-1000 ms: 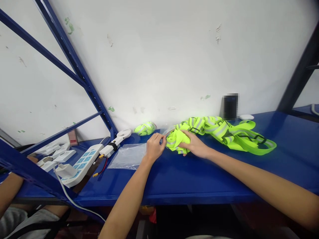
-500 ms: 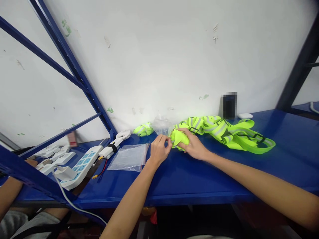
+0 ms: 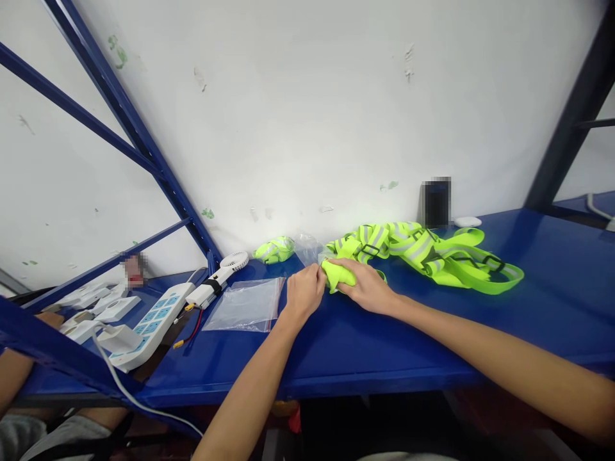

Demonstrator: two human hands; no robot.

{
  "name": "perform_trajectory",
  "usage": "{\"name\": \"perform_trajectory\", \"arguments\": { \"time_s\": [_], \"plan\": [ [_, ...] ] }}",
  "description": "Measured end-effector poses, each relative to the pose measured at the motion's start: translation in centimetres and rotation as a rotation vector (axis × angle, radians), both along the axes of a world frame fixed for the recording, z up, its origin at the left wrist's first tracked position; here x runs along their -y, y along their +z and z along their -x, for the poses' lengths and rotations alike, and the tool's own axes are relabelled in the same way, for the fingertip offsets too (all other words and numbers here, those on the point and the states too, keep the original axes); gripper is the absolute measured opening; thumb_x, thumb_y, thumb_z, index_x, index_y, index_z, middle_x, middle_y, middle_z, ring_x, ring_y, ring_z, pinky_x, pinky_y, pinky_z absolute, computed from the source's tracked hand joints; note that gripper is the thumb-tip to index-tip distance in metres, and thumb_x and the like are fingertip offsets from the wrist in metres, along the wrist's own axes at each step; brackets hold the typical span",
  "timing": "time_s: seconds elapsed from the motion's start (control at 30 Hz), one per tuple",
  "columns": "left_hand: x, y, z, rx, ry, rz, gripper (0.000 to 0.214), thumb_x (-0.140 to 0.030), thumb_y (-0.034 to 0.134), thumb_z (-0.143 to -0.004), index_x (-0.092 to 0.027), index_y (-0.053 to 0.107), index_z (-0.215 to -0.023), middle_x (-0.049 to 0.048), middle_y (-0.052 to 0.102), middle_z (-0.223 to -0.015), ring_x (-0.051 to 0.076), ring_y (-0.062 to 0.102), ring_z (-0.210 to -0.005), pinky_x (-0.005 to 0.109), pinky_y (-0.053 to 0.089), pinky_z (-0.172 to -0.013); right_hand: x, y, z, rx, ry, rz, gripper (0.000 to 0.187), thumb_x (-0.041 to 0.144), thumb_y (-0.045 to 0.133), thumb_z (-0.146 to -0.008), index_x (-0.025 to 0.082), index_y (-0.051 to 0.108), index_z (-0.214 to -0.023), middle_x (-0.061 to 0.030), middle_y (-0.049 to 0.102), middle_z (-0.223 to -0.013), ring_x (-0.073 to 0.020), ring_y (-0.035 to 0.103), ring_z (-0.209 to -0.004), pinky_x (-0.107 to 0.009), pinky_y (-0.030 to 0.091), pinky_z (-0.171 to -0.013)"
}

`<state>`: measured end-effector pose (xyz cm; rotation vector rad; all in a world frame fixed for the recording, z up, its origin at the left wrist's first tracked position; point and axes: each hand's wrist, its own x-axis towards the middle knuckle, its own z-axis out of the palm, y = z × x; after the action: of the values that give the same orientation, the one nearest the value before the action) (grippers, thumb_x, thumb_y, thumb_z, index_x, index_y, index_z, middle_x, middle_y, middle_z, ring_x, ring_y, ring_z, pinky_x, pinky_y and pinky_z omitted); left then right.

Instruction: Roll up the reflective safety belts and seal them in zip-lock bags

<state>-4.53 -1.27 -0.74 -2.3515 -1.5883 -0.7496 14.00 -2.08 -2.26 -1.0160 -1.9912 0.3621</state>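
Observation:
My right hand [image 3: 368, 287] is closed around a folded bundle of neon-yellow reflective strap [image 3: 339, 275]. Beside it, my left hand [image 3: 305, 289] is closed on the edge of a clear plastic bag [image 3: 307, 246], which rises behind the fingers. The bundle's left end meets the bag's mouth; how far inside it sits is hidden by my hands. A long heap of neon-yellow straps [image 3: 403, 240] with grey reflective bands and black buckles lies behind and to the right. To the left, a packed yellow bundle [image 3: 275, 250] rests by the wall, with flat clear zip bags [image 3: 245, 304] in front.
On the left are a small white fan [image 3: 234, 261], a white power strip [image 3: 154, 323] and a blue rack post [image 3: 158, 163]. A dark pixelated object [image 3: 436, 203] leans on the wall beside a white round item [image 3: 467, 221]. Another person's arm [image 3: 14, 374] shows at far left.
My hands have come closer together, and the yellow bundle is pressed nearer the bag and more covered by my right hand. The view has shifted slightly.

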Motion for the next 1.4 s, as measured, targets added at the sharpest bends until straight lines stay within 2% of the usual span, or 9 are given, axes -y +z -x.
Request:
{"name": "perform_trajectory", "arguments": {
  "time_s": [0.23, 0.4, 0.53, 0.83, 0.9, 1.03, 1.2, 1.3, 1.4],
  "plan": [
    [0.0, -0.7, -0.3, -0.124, -0.085, -0.096, 0.027, -0.024, 0.041, -0.096, -0.019, 0.059, -0.077, 0.0066, 0.071, -0.076, 0.017, 0.062, -0.066, 0.029, 0.029, -0.058, -0.1, -0.1, -0.2, 0.182, -0.095, -0.018, 0.054, 0.019, 0.055, -0.085, 0.019, 0.051, -0.139, -0.0118, 0.06, -0.136, -0.0298, 0.057, -0.122, -0.044, 0.045, -0.102],
    [-0.3, -1.1, -0.6, 0.038, -0.048, -0.059, 0.024, -0.026, 0.043, -0.096, -0.02, 0.056, -0.076, 0.0048, 0.067, -0.075, 0.017, 0.061, -0.069, 0.028, 0.031, -0.059, 0.1, 0.0, -0.6, 0.275, -0.11, -0.022, 0.057, 0.019, 0.05, -0.09, 0.02, 0.045, -0.146, -0.0141, 0.052, -0.144, -0.0306, 0.057, -0.122, -0.044, 0.046, -0.099],
    [-0.5, -1.0, -0.5, 0.196, -0.101, 0.026, 0.015, -0.028, 0.047, -0.094, -0.02, 0.053, -0.082, 0.0007, 0.064, -0.075, 0.016, 0.059, -0.07, 0.026, 0.035, -0.063, 0.0, -0.1, -0.6, 0.308, -0.103, -0.017, 0.057, 0.02, 0.051, -0.09, 0.019, 0.044, -0.147, -0.0152, 0.054, -0.141, -0.0304, 0.056, -0.123, -0.044, 0.045, -0.1],
    [-1.1, -1.6, -0.4, 0.156, -0.036, -0.026, 0.017, -0.021, 0.04, -0.094, -0.02, 0.048, -0.079, 0.0016, 0.058, -0.07, 0.018, 0.057, -0.066, 0.029, 0.03, -0.062, 0.3, 0.6, 0.2, 0.352, -0.121, 0.017, 0.057, 0.02, 0.053, -0.089, 0.017, 0.045, -0.145, -0.0135, 0.055, -0.14, -0.0304, 0.057, -0.122, -0.043, 0.044, -0.101],
    [-1.2, -1.9, -0.5, 0.207, -0.085, 0.007, 0.019, -0.022, 0.036, -0.096, -0.02, 0.046, -0.08, 0.001, 0.056, -0.07, 0.017, 0.055, -0.066, 0.029, 0.031, -0.063, 0.4, 0.8, 0.1, 0.377, -0.129, 0.023, 0.057, 0.019, 0.052, -0.089, 0.016, 0.045, -0.145, -0.0147, 0.055, -0.14, -0.0304, 0.057, -0.122, -0.043, 0.045, -0.1],
    [-1.2, -2.3, -0.4, 0.368, -0.274, 0.066, 0.025, -0.031, 0.031, -0.102, -0.021, 0.042, -0.082, -0.0012, 0.049, -0.072, 0.015, 0.05, -0.067, 0.027, 0.034, -0.067, 0.7, 1.0, -0.1, 0.405, -0.141, 0.032, 0.058, 0.019, 0.051, -0.09, 0.019, 0.042, -0.147, -0.0149, 0.053, -0.142, -0.0307, 0.06, -0.118, -0.041, 0.047, -0.094],
    [-1.6, -2.4, -0.2, 0.571, -0.401, 0.203, 0.03, -0.041, 0.039, -0.101, -0.02, 0.041, -0.079, -0.0054, 0.039, -0.065, 0.011, 0.038, -0.058, 0.024, 0.031, -0.058, 0.9, 1.0, -0.2, 0.409, -0.143, 0.027, 0.061, 0.019, 0.052, -0.089, 0.023, 0.037, -0.148, -0.0137, 0.052, -0.143, -0.0306, 0.062, -0.113, -0.04, 0.049, -0.087],
    [-1.7, -2.3, -0.4, 0.601, -0.379, 0.234, 0.03, -0.042, 0.042, -0.099, -0.02, 0.042, -0.08, -0.0064, 0.038, -0.061, 0.01, 0.037, -0.054, 0.023, 0.029, -0.055, 0.9, 1.0, -0.1, 0.439, -0.152, 0.021, 0.062, 0.019, 0.051, -0.09, 0.024, 0.034, -0.15, -0.0152, 0.052, -0.142, -0.031, 0.063, -0.109, -0.04, 0.049, -0.085],
    [-1.6, -2.3, -0.6, 0.51, -0.29, 0.14, 0.026, -0.036, 0.041, -0.098, -0.02, 0.041, -0.077, -0.0063, 0.039, -0.058, 0.01, 0.041, -0.052, 0.023, 0.029, -0.055, 0.8, 1.0, -0.1, 0.474, -0.138, -0.001, 0.055, 0.019, 0.05, -0.092, 0.027, 0.04, -0.146, -0.0149, 0.052, -0.141, -0.0295, 0.064, -0.107, -0.039, 0.049, -0.084]
  ]
}}
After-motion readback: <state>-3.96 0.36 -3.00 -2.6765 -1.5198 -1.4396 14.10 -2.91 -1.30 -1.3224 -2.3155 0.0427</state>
